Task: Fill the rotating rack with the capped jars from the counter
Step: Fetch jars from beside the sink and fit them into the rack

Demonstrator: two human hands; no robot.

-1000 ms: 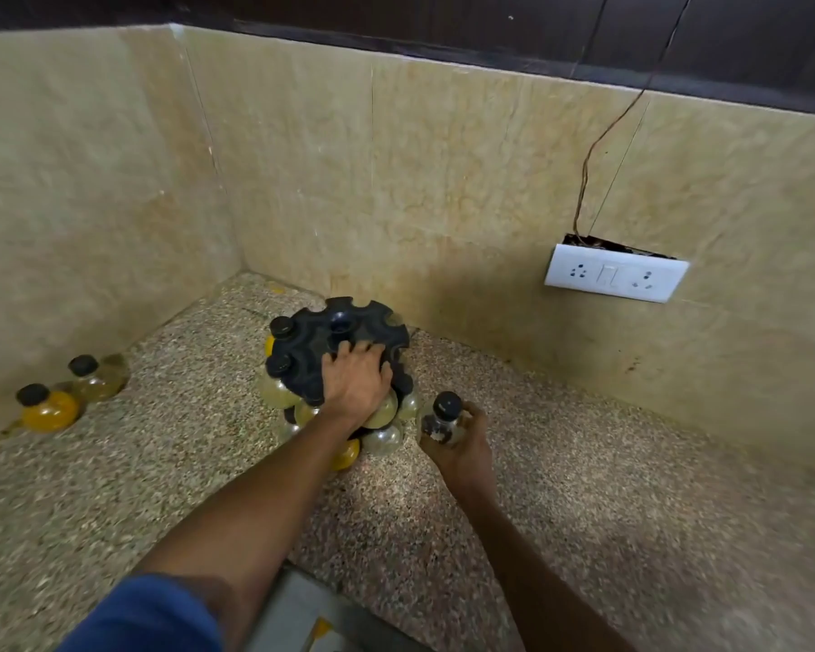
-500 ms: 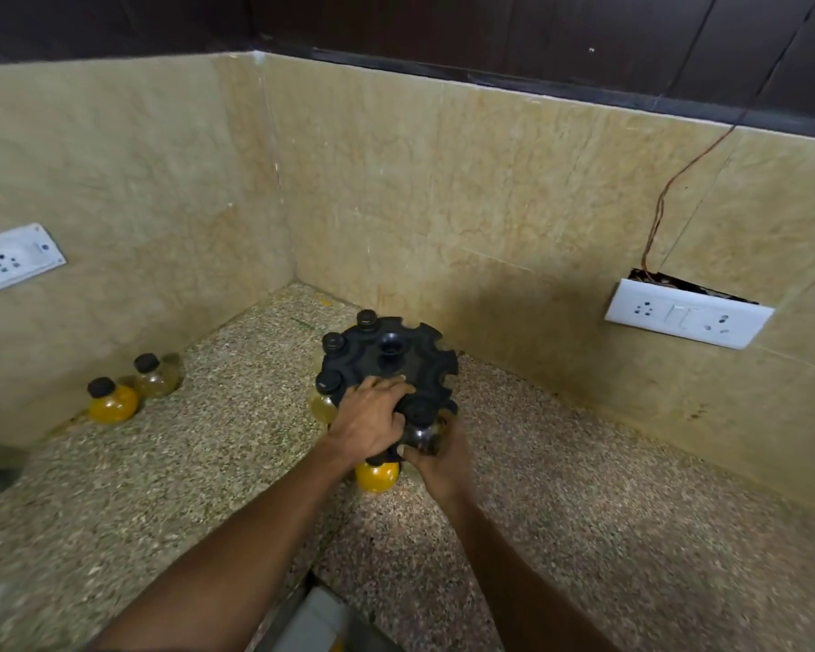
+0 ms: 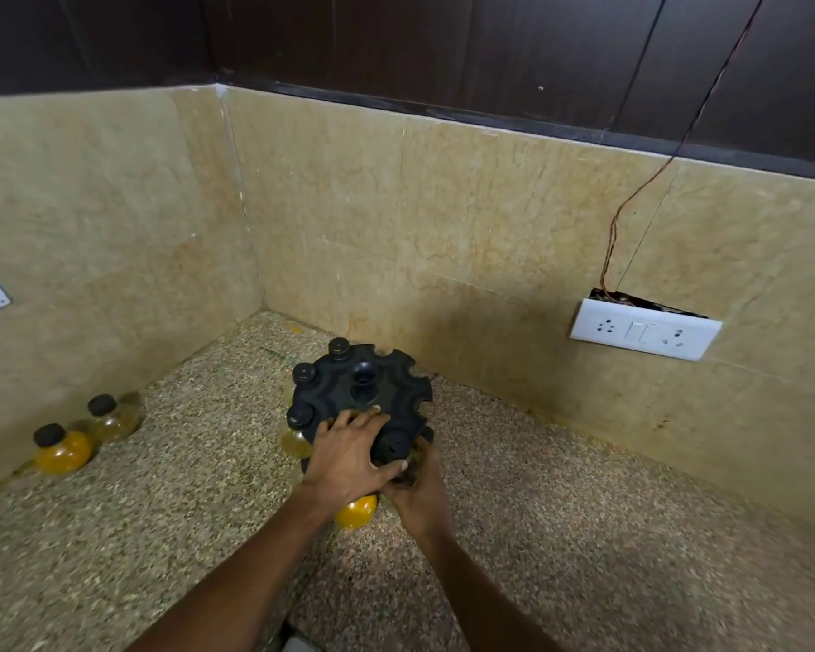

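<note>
Rack, the black rotating one, stands low in the middle of the frame on the speckled counter, near the corner of the tiled walls. From the head view, we lay our left hand on its top disc with the fingers spread wide and fairly flat; we judge this is to stop the rack from turning while a jar goes in. Our right hand comes from below right and curls around a capped jar, pushing it sideways into a notch at the near edge of the disc. This jar stands upright, with its long axis vertical and the black cap pointing up. Three other caps already sit in notches on the left side of the disc. Two more jars, one orange jar and one paler jar, wait upright at the left of the frame beside the wall.
</note>
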